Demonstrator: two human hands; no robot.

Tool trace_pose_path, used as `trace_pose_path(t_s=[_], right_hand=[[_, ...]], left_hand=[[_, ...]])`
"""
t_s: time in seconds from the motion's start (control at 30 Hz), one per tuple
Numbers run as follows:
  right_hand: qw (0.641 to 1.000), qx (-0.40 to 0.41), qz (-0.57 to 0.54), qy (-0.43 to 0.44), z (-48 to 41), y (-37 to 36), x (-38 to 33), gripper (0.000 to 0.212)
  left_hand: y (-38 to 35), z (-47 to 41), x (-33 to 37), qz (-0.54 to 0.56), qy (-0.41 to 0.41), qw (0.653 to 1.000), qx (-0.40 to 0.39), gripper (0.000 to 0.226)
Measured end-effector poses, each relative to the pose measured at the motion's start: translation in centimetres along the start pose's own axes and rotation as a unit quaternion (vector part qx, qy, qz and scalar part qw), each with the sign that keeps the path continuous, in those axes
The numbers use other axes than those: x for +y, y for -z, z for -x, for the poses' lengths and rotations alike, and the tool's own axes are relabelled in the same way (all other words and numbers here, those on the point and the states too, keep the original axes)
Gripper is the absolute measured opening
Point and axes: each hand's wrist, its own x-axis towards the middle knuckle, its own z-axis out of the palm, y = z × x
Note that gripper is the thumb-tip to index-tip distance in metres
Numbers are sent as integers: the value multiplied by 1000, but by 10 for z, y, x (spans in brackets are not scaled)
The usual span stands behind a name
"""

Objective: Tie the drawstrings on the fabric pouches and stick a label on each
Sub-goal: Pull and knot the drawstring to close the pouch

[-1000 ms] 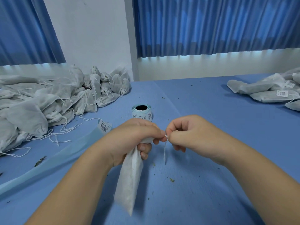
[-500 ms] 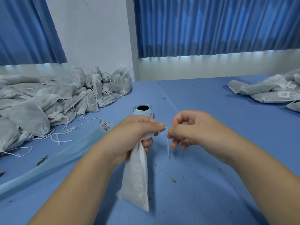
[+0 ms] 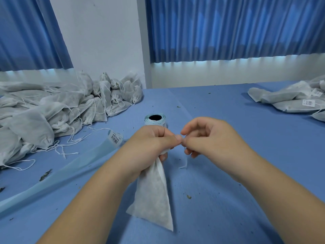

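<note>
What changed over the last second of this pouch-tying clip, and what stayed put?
The pouch hanging from the left hand swung and turned, its bottom now broader and further right. The right hand loosened from a tight fist, index finger now raised, yet still pinches the drawstring beside the left thumb. Nothing was let go. The label roll, left pile, right pile and table are unchanged.

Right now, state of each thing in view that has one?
held pouch: neck bunched in left hand, no label showing
drawstring: pinched by right hand, end dangling
label roll: standing on end, liner strip unrolled leftward
left pouch pile: heaped, strings trailing loose
right pouch pile: lying flat, labels showing
curtains: drawn
</note>
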Motion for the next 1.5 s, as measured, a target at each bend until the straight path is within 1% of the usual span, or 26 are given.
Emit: trace_pose_path(t_s=[0.07,0.17,0.3,0.43,0.57,0.7,0.87,0.93,1.0,1.1,1.23,1.33,1.5], right_hand=[[999,12,48,13,0,-2,2,21],[997,27,75,14,0,-3,3,22],[997,32,74,-1,0,-3,3,22],[996,32,74,-35,1,-2,2,18],[996,30,64,-45,0,-2,2,12],[997,21,61,-48,0,-2,2,12],[996,20,76,-43,0,-1,3,11],[995,18,83,-44,0,-1,3,10],[995,12,87,-46,0,-1,3,9],[995,-5,85,-42,2,-1,2,8],[996,-23,83,-36,3,-3,1,8],[996,-13,80,-38,1,-3,2,9],[996,-8,73,-44,0,-1,3,11]], left_hand=[[-3,1,1,-8,-4,1000,7,20],[-5,1,2,-30,-10,999,30,22],[-7,-1,1,-51,-42,995,75,27],[-13,-2,0,-137,-89,976,142,27],[-15,-2,-1,-164,-125,965,162,26],[-13,-2,0,-162,-123,968,149,19],[-11,0,1,-165,-90,974,125,25],[-10,1,2,-129,-67,984,105,25],[-8,2,3,-57,-36,995,68,23],[-6,4,5,25,-9,999,30,20],[-5,4,5,46,-5,999,25,21],[-5,2,4,54,2,998,25,25],[-4,2,3,92,24,995,-18,31]])
